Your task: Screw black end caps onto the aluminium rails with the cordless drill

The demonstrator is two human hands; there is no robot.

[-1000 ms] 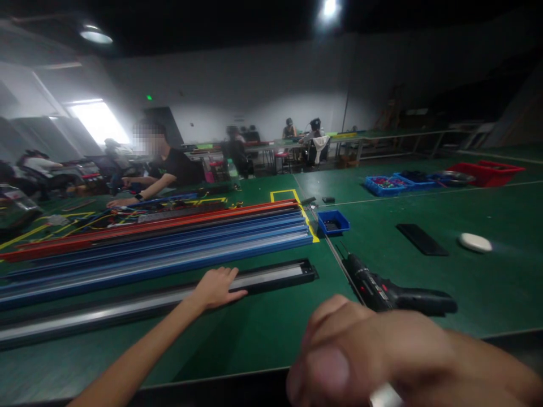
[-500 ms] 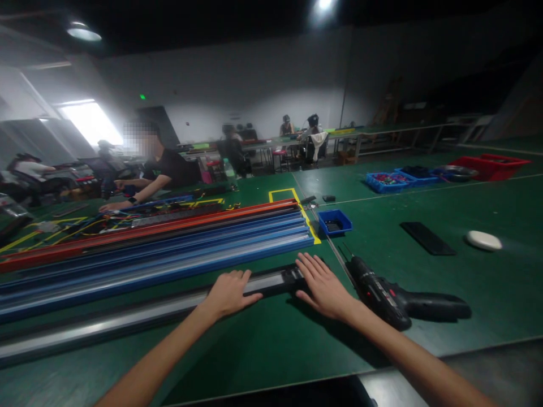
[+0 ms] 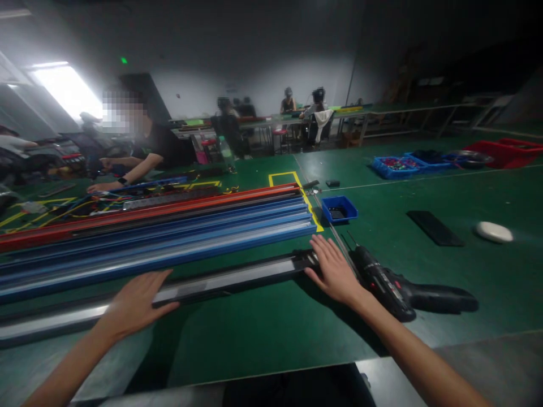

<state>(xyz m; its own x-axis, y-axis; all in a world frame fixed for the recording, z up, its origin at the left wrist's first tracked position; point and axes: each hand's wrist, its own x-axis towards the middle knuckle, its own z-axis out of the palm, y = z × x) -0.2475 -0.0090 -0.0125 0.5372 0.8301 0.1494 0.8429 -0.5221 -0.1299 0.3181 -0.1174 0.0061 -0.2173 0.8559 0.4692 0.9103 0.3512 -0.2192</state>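
Namely: one black rail (image 3: 237, 278), with a pale strip along its channel, lying on the near part of the green table (image 3: 237, 339) and running from the left edge of view to the right hand.

Left hand (image 3: 133, 302): palm down over the rail, fingers extended and close together, thumb apart.

Right hand (image 3: 335, 271): palm down at the rail's right end, fingers straight and slightly spread, thumb apart; the hand partly covers that end, so contact of each finger cannot be told.

Drill (image 3: 386, 285): black, on its side, just right of the right hand, bit pointing away from the wearer.

Blue rails (image 3: 254, 237): several, side by side, beyond the black rail.

Orange rails (image 3: 190, 206): beyond the blue ones.

Yellow tape (image 3: 282, 174): on the table, about the rails' right ends.

Blue bin (image 3: 350, 213): small, dark contents, near the tape.

Black slab (image 3: 435, 228): flat, beyond the drill.

White oval piece (image 3: 494, 232): right of the slab.

Blue tray (image 3: 394, 174): small coloured pieces inside, far right.

Red bin (image 3: 509, 155): farther right.

Co-worker (image 3: 155, 141): across the table, upper left, one hand near loose wires (image 3: 85, 209).
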